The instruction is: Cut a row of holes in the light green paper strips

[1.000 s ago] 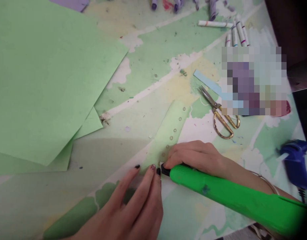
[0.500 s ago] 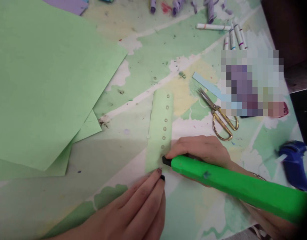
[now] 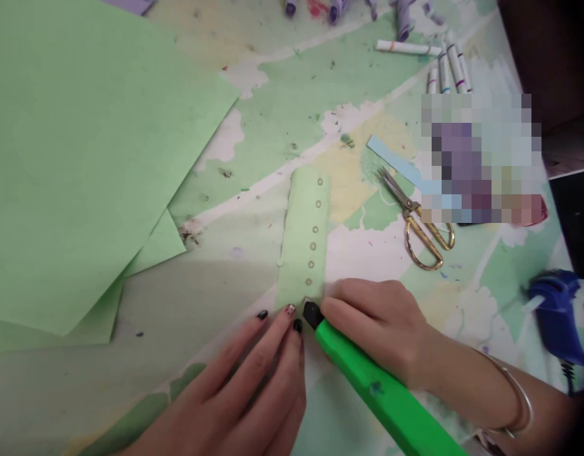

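A thick bright green pen point(image 3: 368, 377) with a black tip is held in my right hand point(image 3: 375, 326), its fingers closed around it near the tip. The tip meets the lower end of a pale green paper strip point(image 3: 299, 234). Several small grey rings run in a line along the strip's right side. My left hand point(image 3: 254, 386) lies with fingers stretched out, its dark-nailed fingertips on or beside the strip's bottom end, just left of the tip.
Large green paper sheets point(image 3: 92, 158) cover the left. To the right lie gold-handled scissors point(image 3: 410, 212), a light blue paper strip point(image 3: 394, 159) and a blue glue gun point(image 3: 560, 320). White markers point(image 3: 408, 48) and purple paper rolls point(image 3: 403, 22) sit at the back. One area is blurred out.
The pen has swung so its rear end points lower, and its tip has shifted slightly left. My right hand has moved slightly down. My left fingers have spread a little and moved slightly up-left.
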`<state>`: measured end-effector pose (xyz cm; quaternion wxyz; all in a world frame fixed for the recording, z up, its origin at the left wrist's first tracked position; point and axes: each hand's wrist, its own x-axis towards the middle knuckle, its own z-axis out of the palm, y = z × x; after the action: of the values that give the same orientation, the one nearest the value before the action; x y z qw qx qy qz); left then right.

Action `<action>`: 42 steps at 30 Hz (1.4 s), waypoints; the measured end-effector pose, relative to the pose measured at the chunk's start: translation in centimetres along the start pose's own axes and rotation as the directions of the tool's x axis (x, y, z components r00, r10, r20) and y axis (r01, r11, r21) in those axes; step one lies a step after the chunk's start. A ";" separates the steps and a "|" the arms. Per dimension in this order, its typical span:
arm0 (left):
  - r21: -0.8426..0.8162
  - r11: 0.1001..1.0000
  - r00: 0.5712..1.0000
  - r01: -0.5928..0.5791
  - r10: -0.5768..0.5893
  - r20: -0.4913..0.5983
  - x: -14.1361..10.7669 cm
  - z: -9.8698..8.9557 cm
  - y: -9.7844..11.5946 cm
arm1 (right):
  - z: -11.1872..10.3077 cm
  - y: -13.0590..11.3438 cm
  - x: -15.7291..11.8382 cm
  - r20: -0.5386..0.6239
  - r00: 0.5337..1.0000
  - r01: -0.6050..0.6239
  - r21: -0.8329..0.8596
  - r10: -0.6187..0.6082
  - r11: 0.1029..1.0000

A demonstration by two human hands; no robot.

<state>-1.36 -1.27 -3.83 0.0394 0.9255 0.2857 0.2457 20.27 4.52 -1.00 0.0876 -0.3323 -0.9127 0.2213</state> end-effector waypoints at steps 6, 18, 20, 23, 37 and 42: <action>0.054 0.999 0.999 0.000 -0.002 0.042 -0.2 0.2 0.1 | 0.0 -0.2 0.5 -0.064 0.993 0.083 -0.163 -0.095 0.983; 0.063 0.998 0.998 -0.004 0.000 0.063 -0.7 0.5 0.2 | 0.3 0.0 0.4 -0.088 0.992 0.086 -0.103 -0.095 0.991; 0.053 0.999 0.998 -0.001 -0.002 0.064 -0.7 0.5 0.3 | 0.4 -0.1 0.3 -0.096 0.992 0.076 -0.088 -0.084 0.993; 0.053 0.999 0.998 -0.002 -0.002 0.065 -0.6 0.5 0.3 | 0.5 0.0 0.2 -0.088 0.994 0.057 -0.051 -0.061 0.997; 0.083 0.996 0.998 -0.017 0.012 0.062 -0.5 0.3 0.0 | 0.1 0.2 0.5 -0.091 0.992 0.088 -0.059 -0.093 0.994; 0.075 0.997 0.997 -0.025 0.019 0.078 -0.7 0.4 0.1 | 0.1 0.1 0.3 -0.083 0.992 0.090 -0.054 -0.095 0.994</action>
<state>-1.59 -1.71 -4.41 0.0128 0.9382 0.2830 0.1990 20.06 4.81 -1.13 0.1281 -0.3009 -0.9278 0.1795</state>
